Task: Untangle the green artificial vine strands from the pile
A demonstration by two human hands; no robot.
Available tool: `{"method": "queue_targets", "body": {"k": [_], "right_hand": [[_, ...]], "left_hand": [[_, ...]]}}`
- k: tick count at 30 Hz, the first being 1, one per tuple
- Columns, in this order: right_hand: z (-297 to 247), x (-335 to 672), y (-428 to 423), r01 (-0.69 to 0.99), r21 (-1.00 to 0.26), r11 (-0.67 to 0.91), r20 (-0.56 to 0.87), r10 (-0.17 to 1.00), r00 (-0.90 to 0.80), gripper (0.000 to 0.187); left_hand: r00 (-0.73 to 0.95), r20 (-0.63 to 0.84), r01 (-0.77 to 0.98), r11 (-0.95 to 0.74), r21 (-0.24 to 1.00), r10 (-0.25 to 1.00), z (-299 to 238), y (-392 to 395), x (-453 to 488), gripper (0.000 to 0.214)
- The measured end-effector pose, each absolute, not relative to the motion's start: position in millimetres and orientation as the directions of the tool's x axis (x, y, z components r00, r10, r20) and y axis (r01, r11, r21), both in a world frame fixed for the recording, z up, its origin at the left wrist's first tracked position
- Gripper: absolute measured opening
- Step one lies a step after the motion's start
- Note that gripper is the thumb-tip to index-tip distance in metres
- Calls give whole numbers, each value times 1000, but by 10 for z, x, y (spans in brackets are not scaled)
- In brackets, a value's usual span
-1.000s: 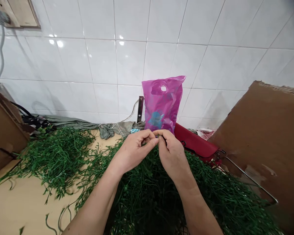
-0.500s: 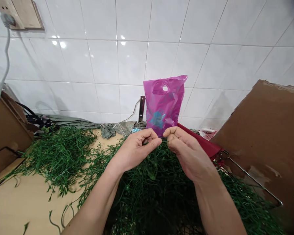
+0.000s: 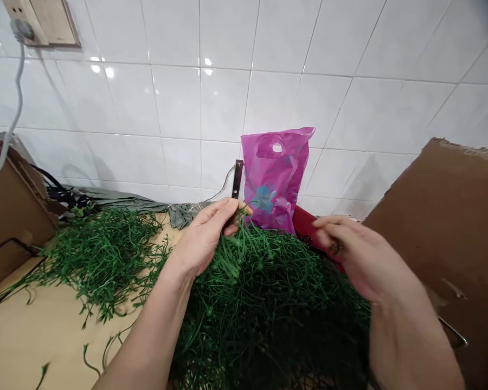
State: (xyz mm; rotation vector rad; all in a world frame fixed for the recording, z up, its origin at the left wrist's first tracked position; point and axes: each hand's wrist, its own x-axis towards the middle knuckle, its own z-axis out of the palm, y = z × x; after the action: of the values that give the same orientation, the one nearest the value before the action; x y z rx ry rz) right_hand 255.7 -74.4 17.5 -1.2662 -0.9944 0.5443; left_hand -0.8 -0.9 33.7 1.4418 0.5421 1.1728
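Observation:
A big heap of green plastic sprigs [image 3: 268,303] lies in front of me, and a second, flatter heap [image 3: 101,254] spreads to the left. My left hand [image 3: 205,235] is closed, pinching a bunch of green sprigs [image 3: 238,246] lifted above the heap. Further right, my right hand [image 3: 355,254] hovers over the heap's right edge with its fingers loosely curled and apart, holding nothing that I can see.
A pink plastic bag [image 3: 274,176] stands against the white tiled wall [image 3: 228,97], with a red pouch [image 3: 309,227] beside it. Brown cardboard [image 3: 443,216] rises at the right, a brown box [image 3: 8,211] at the left. Grey cloth [image 3: 146,207] lies along the wall. Wooden tabletop [image 3: 28,336] shows at lower left.
My hands, pinched together a second ago, have separated. The right hand has swung right and let go; the left has risen with a bunch of sprigs.

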Motion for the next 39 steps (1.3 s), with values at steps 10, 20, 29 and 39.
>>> {"method": "queue_targets", "body": {"k": [10, 20, 29, 39], "right_hand": [[300, 1718, -774, 455, -836, 308, 405, 904, 133, 31], [190, 1749, -687, 205, -926, 318, 339, 938, 75, 13], [207, 1755, -678, 557, -774, 300, 473, 859, 195, 5], [152, 1736, -664, 723, -640, 261, 508, 850, 142, 20]], "left_hand": [[562, 308, -223, -217, 950, 768, 219, 79, 30, 27], [601, 333, -68, -368, 927, 727, 268, 80, -33, 17], [538, 385, 253, -579, 775, 750, 298, 0, -25, 20], [569, 361, 341, -612, 713, 739, 326, -46, 3, 20]]}}
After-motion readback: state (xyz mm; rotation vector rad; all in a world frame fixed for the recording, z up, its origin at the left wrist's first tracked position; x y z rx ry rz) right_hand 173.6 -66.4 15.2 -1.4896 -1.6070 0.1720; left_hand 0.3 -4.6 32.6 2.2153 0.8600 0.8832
